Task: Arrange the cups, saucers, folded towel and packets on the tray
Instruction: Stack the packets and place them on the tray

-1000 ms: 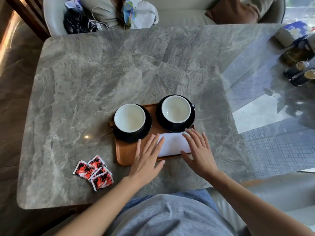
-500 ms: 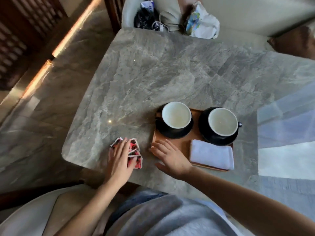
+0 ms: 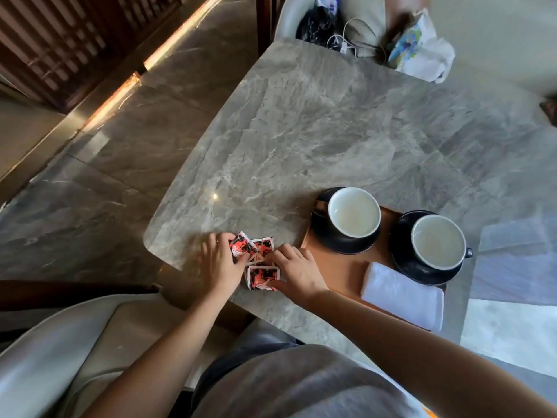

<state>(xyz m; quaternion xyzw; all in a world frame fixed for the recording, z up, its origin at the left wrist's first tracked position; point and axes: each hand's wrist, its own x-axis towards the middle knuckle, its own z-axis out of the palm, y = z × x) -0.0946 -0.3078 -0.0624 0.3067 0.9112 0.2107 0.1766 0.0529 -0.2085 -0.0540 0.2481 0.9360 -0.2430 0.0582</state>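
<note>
A: Where are the red packets (image 3: 256, 260)?
B: On the grey marble table (image 3: 316, 140), near its corner, at about nine o'clock from the wooden tray (image 3: 340, 267) and just off its short edge. They lie flat in a loose overlapping cluster, corners pointing different ways; the nearest one (image 3: 262, 276) sits roughly square to the viewer.

A: And the hands?
B: The left hand (image 3: 218, 263) lies over the cluster's nine o'clock side, fingers curled onto the packets. The right hand (image 3: 297, 271) presses in from three o'clock, fingertips on the nearest packet. Neither has lifted one; both are bent, partly closed around the pile.

A: How many packets?
B: Hard to tell; fingers cover some, and the left hand is motion-blurred.

A: The tray?
B: Its long axis runs from ten to four o'clock. Two black cups, white inside, sit on black saucers: one (image 3: 353, 215) at the ten o'clock end, the other (image 3: 437, 241) at two o'clock, handle pointing to three. The folded white towel (image 3: 402, 295) lies along the near edge.
</note>
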